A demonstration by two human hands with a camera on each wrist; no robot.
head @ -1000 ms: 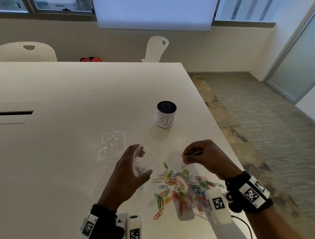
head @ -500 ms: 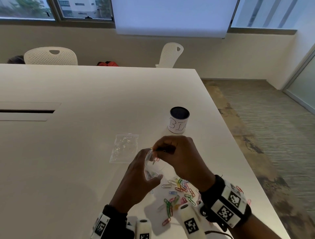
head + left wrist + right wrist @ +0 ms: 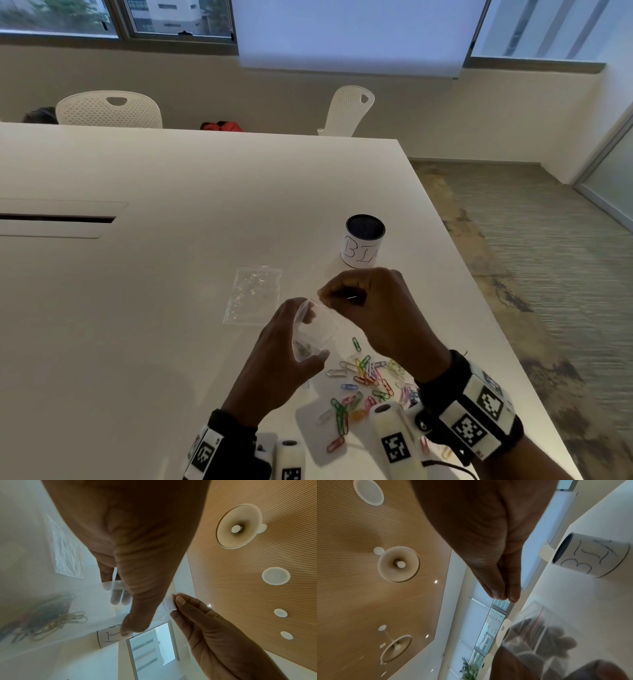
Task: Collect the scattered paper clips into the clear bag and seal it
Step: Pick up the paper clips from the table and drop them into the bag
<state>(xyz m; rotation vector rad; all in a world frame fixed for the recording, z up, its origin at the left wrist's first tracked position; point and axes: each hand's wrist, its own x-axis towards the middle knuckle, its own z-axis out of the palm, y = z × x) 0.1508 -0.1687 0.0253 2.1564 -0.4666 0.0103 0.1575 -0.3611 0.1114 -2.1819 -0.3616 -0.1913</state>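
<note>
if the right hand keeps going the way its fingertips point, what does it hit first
Probably the mouth of the bag that the left hand holds open, just below the right hand; depth is unclear.

From my remote station, the head camera looked forward and down on the large white table point(image 3: 144, 260). Both wrist cameras sat very near the palms and faced up along the fingers toward the wooden slatted ceiling point(image 3: 257, 574). All three views shared the white paper-wrapped cylindrical cup point(image 3: 363, 245).

I read only "BIN", handwritten on the white cup point(image 3: 363, 246) at one o'clock from my hands; the last letter is partly hidden.
</note>
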